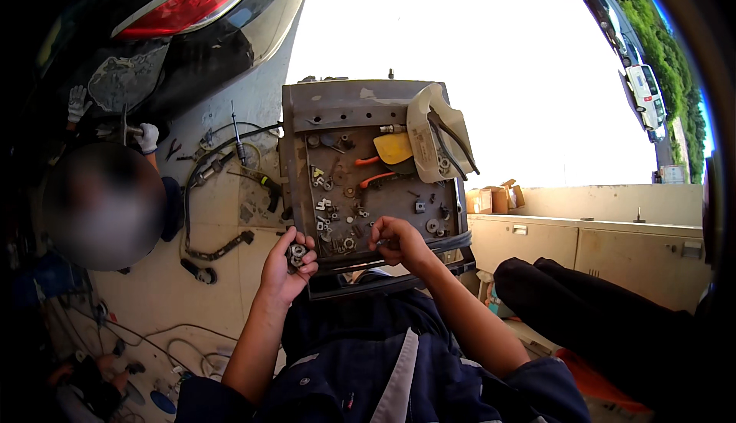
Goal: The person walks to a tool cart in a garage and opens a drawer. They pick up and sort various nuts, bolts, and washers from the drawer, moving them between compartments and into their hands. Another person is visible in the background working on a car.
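Note:
My left hand [288, 265] is curled around several metal nuts [297, 252], held at the near left corner of a dark metal tool cart [300, 181]. My right hand [399, 243] is above the cart's near edge, its fingers drawn together; whatever is in them is too small to make out. Loose nuts and bolts [325, 207] lie scattered over the recessed top, mostly along its left side. Farther back are an orange-handled tool [377, 178], a yellow flat piece [394, 148] and a beige plastic piece [423, 128] with black strips.
A dark car with a red tail light [195, 1] stands at the far left. Another person in white gloves [146, 138] works beside it. Hoses, cables and a green-black power tool [270, 189] lie on the floor. Cabinets [537, 242] with cardboard boxes [497, 197] line the right.

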Demonstrator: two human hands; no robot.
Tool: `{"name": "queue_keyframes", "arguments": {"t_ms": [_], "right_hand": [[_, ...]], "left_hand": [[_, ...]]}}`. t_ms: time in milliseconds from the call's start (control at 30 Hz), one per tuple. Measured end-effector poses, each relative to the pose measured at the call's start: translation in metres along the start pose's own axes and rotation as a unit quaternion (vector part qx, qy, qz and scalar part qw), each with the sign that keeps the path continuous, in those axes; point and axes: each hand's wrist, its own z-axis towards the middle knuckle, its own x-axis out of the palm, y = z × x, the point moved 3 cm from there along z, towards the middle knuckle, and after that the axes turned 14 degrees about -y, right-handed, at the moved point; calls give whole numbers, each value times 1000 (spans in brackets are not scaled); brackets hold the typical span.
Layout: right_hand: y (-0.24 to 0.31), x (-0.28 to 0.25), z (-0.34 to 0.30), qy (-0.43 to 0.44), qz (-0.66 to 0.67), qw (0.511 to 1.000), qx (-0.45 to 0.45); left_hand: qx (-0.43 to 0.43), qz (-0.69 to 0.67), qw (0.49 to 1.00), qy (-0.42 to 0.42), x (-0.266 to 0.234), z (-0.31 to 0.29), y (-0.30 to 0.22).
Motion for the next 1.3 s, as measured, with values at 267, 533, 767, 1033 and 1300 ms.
{"name": "queue_keyframes", "arguments": {"t_ms": [267,533,767,1033,1300], "right_hand": [[-3,42,6,-117,-575,762,-275],[-8,55,7,-123,-635,720,-251],[-8,58,9,-142,-624,730,-243],[8,37,-13,-94,-308,915,-245],[11,0,-29,142,377,913,63]], "left_hand": [[-3,2,1000,-8,-1,-2,-1],[-2,5,1000,1,-2,-1,0],[-10,-2,1000,20,1,3,2],[-5,-6,1000,9,0,2,1],[-7,8,1000,-5,9,1,1]]}}
